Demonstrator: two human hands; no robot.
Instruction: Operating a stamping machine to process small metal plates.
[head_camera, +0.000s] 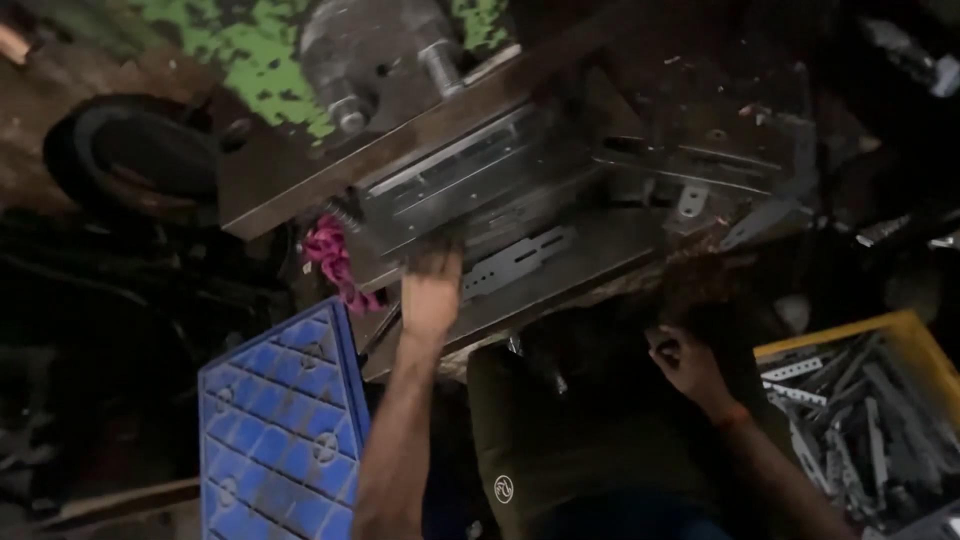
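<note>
We look down on a dim workshop, the view tilted. The largest thing is a metal press (500, 170) that runs slantwise across the upper middle, with a dark steel bed and a shiny die block set on it. Above it lies a wall or floor patch of flaking green paint (250, 60). To the left sits a black tyre (130, 155), half lost in shadow.

At lower left stands a blue crate (285, 430), tipped on edge, its ribbed side facing us. At the far right a yellow crate (880, 335) holds a heap of flat perforated metal strips (860, 430). Between the crates we see our own lap in dark olive cloth (560, 440).

A pink rag (330, 260) hangs from the left end of the die, just above the blue crate.

One slotted strip (515, 262) lies on the press bed, just to the right of our left hand (432, 290). That hand reaches up to the front edge of the die, fingers pressed against the metal; motion blur keeps us from telling whether it grips anything. Our right hand (685, 360) hangs lower, near the yellow crate and apart from the press, with the fingers curled inwards; we cannot tell if it holds something. An orange band (735, 415) circles that wrist.
</note>
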